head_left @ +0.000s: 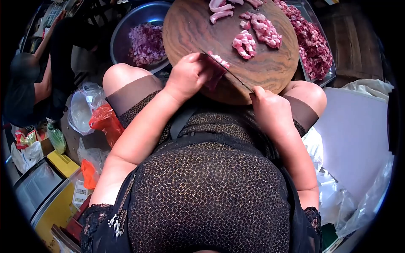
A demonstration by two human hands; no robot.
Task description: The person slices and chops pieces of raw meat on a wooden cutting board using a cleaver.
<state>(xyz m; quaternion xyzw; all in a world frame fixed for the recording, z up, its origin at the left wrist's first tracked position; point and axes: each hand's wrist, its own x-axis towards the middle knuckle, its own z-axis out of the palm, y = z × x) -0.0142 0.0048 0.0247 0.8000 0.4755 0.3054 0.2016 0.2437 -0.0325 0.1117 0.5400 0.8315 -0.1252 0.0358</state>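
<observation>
My right hand [272, 109] is closed around the handle of a knife [234, 77], whose blade shows nearly edge-on as a thin dark line slanting up to the left. At the near left part of the round wooden chopping board [190, 29], my left hand [188, 76] is closed on a strip of raw meat [216, 82]. The blade lies across this strip, and pale pink bits show just past it. Farther up the board are small piles of cut meat [265, 30] [244, 44] and some uncut pale strips [220, 10].
Left of the board stands a metal bowl [119, 40] with chopped meat [147, 44]. A tray [331, 78] heaped with dark red chopped meat [310, 40] is at the right. Plastic bags [105, 122] and a yellow scale [63, 163] lie at left. Another person [42, 84] sits at far left.
</observation>
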